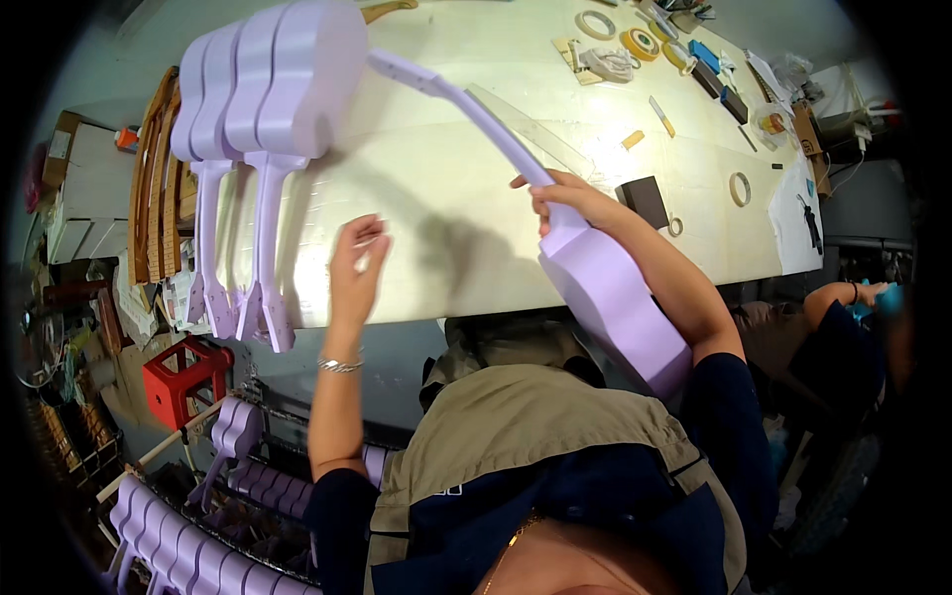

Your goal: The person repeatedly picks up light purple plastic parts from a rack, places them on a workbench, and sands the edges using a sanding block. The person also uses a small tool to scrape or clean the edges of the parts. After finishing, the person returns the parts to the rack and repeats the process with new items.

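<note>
A lilac ukulele (615, 302) without strings is tucked under my right forearm, body low and close to my side. My right hand (573, 198) wraps round its neck near the body, and the neck slants up and left over the table. My left hand (359, 260) hovers above the table's near edge, fingers loosely bent and thumb apart, with nothing in it. To its left, several more lilac ukuleles (283, 79) stand in a row, side by side, their bodies on the table and their necks toward me.
The pale worktable (426, 178) bears tape rolls (640, 43), a dark block (643, 202), a cutter knife (662, 117) and a clear ruler (526, 129). Curved wooden pieces (154, 188) stand at left. Below are a red stool (186, 377) and racked ukuleles (188, 550). A person sits at right.
</note>
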`<state>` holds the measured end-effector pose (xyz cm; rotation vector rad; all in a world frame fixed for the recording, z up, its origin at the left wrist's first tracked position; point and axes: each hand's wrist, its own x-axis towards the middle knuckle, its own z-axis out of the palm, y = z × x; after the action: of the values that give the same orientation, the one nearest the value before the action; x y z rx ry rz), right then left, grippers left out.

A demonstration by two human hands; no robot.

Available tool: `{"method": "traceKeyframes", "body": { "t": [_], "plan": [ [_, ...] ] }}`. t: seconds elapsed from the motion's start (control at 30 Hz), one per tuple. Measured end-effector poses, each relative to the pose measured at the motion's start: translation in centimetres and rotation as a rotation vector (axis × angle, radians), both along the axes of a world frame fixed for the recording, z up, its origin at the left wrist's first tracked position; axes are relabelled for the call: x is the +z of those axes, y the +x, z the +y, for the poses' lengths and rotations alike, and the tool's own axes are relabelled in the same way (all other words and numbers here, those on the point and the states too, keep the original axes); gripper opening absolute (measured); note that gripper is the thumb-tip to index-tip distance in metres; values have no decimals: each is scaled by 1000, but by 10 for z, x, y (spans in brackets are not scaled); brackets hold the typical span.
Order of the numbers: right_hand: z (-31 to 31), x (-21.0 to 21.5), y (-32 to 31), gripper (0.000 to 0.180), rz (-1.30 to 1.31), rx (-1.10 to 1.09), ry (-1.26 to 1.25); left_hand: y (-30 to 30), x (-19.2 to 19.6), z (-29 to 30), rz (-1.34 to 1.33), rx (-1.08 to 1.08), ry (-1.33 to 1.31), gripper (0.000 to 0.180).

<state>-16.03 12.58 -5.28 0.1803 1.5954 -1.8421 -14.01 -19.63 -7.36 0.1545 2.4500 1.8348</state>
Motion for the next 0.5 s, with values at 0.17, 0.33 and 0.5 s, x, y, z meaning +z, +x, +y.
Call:
{"method": "traceKeyframes", "body": {
  "t": [0.17,0.33,0.5],
  "plan": [
    [4,-55,-22,55,-86,144,-27,-9,-59,141,-522,-69,487,55],
    [0,-97,-33,58,-72,45,120,-26,-91,191,-670,62,676,60],
    [47,-80,-46,42,595,108,782,-31,-77,214,-707,12,717,69]
  ]
}}
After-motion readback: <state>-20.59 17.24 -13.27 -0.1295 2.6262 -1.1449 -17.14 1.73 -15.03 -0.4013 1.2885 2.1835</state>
